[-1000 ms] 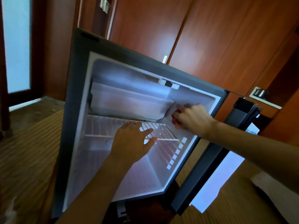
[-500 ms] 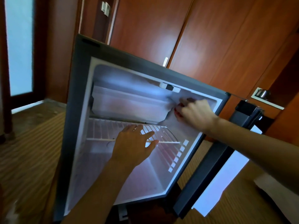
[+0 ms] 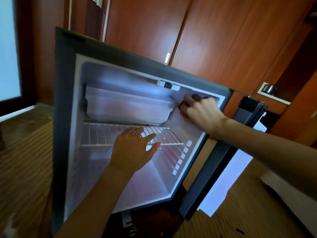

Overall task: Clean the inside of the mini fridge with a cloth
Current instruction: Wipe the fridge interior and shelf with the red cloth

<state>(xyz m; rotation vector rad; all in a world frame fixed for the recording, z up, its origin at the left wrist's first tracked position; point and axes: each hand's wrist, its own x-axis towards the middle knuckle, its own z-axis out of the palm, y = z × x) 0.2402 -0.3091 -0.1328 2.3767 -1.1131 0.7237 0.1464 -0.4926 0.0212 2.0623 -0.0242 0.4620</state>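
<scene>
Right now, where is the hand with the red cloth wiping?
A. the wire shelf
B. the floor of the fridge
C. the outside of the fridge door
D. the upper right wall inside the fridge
D: the right hand presses the red cloth against the upper right inner wall of the mini fridge, while the left hand rests at the wire shelf.

Hotel-like room, wooden wardrobe doors (image 3: 223,40), striped carpet (image 3: 22,160), mini fridge (image 3: 65,117)
</scene>
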